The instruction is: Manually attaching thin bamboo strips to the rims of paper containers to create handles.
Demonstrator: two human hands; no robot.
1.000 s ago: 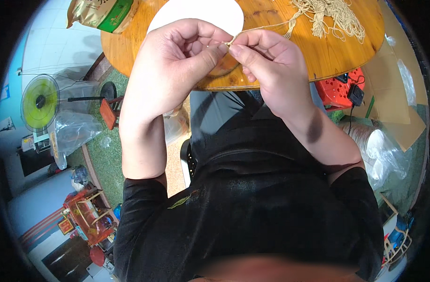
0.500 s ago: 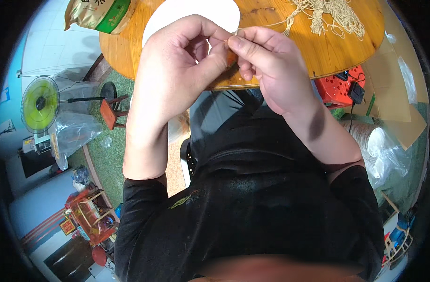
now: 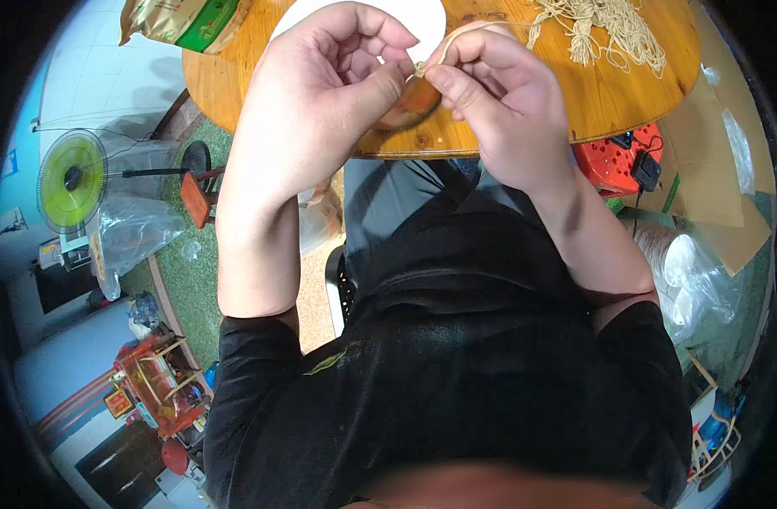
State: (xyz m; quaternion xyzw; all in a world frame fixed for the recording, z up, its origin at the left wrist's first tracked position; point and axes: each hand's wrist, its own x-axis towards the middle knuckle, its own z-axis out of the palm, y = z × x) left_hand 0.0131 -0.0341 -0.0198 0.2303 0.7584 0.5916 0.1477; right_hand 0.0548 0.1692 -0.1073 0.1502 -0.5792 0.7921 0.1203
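My left hand (image 3: 325, 89) and my right hand (image 3: 490, 93) meet above the near edge of a round wooden table (image 3: 609, 106). Between their fingertips they pinch a thin beige string (image 3: 422, 66), which loops up and away over the right hand. Behind the hands a white round plate (image 3: 426, 17) lies on the table, mostly hidden. A heap of loose beige strings (image 3: 600, 30) lies at the far right of the tabletop.
A green and gold packet (image 3: 180, 21) lies on the table's left edge. On the floor stand a green fan (image 3: 70, 178), clear plastic bags (image 3: 138, 225), a red perforated box (image 3: 613, 161) with a black plug, cardboard (image 3: 706, 170) and a small red shelf (image 3: 155, 382).
Both hands have risen and drawn closer together over the table edge. The string between the fingertips is shorter and now pinched tight between both thumbs.
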